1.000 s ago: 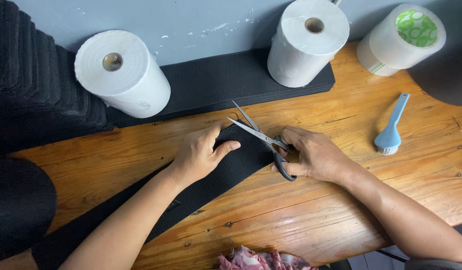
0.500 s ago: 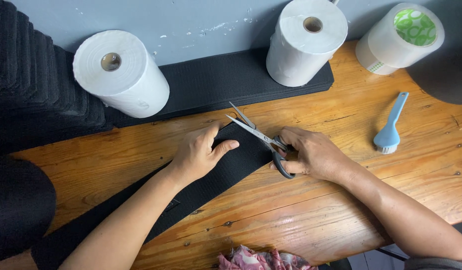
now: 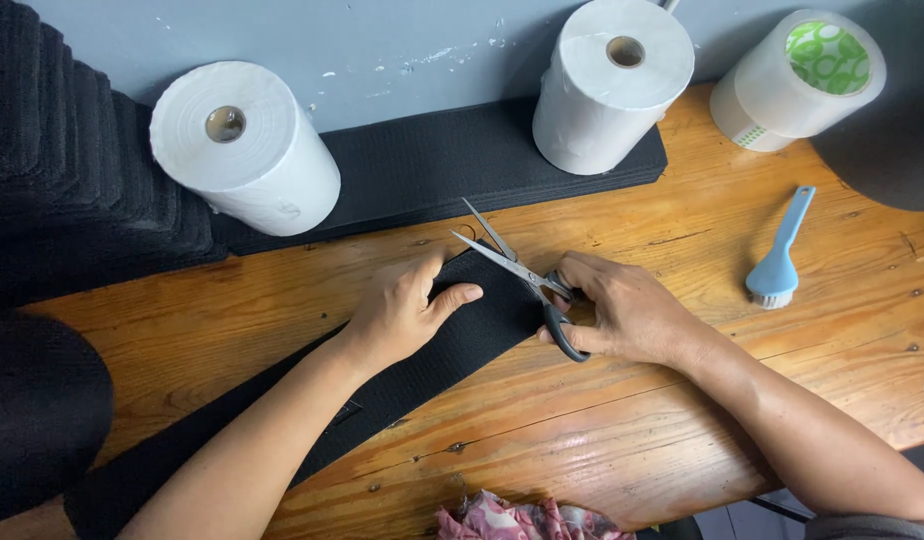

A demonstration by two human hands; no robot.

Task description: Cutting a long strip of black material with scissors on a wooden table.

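Long black woven fabric strip [image 3: 422, 370] — soft, limp: your left hand [image 3: 402, 312] presses it flat; right hand [image 3: 622, 310] grips the parted black-handled steel scissors [image 3: 527, 272].

Matt black cloth strip [image 3: 452, 345], glossy wooden table [image 3: 682, 420]

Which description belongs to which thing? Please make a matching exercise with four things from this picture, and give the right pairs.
Things:
1. scissors
2. brush
3. black strip
4. tape roll

Descriptions:
A. light blue, lying alone on the wooden table
B. pressed flat under the left hand
C. blades open, held in the right hand
D. white with a green core, at the far right corner

Pairs: 1-C, 2-A, 3-B, 4-D
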